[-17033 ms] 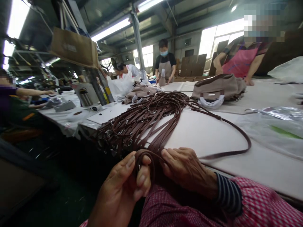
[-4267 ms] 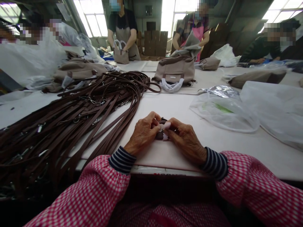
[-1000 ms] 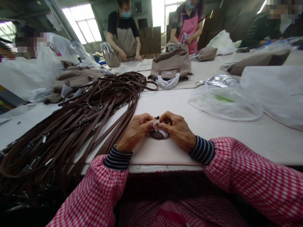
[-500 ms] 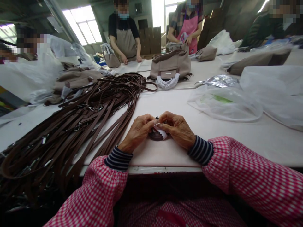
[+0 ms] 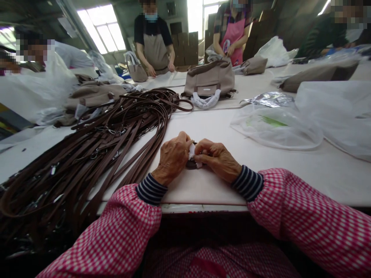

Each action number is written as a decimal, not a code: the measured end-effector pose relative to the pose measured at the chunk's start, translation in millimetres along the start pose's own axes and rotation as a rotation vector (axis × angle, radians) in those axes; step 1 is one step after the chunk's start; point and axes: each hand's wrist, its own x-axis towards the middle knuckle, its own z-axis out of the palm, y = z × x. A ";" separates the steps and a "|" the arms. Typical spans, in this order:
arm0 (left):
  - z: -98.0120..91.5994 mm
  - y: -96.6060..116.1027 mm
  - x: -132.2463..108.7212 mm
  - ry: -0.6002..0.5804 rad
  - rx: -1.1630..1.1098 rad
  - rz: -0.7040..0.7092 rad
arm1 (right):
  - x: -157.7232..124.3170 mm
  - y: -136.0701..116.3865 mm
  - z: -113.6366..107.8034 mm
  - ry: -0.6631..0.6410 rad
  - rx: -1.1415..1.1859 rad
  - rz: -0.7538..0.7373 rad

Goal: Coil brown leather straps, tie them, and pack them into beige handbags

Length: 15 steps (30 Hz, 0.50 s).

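Observation:
A brown strap rolled into a tight coil (image 5: 191, 164) rests on the white table (image 5: 220, 127) near its front edge. My left hand (image 5: 172, 157) and my right hand (image 5: 218, 159) are both closed on the coil from either side. Their fingertips pinch a small piece of white wrapping (image 5: 191, 151) against its top. Most of the coil is hidden under my fingers. To the left, a large heap of long brown straps (image 5: 95, 143) with metal clips spreads across the table and hangs over its edge.
A taupe handbag (image 5: 209, 79) with wrapped handles stands behind the coil. Clear plastic bags (image 5: 275, 127) lie to the right. More taupe bags (image 5: 92, 94) are piled at the back left. Several people work at the far side and at both ends.
My hands have closed in tighter over the coil, and the white wrapping is now bunched between my fingertips. The coil has stayed in place on the table.

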 end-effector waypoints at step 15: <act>-8.7 -4.7 -13.7 0.059 -0.934 -0.075 | 6.3 -3.0 2.5 0.031 -0.092 0.085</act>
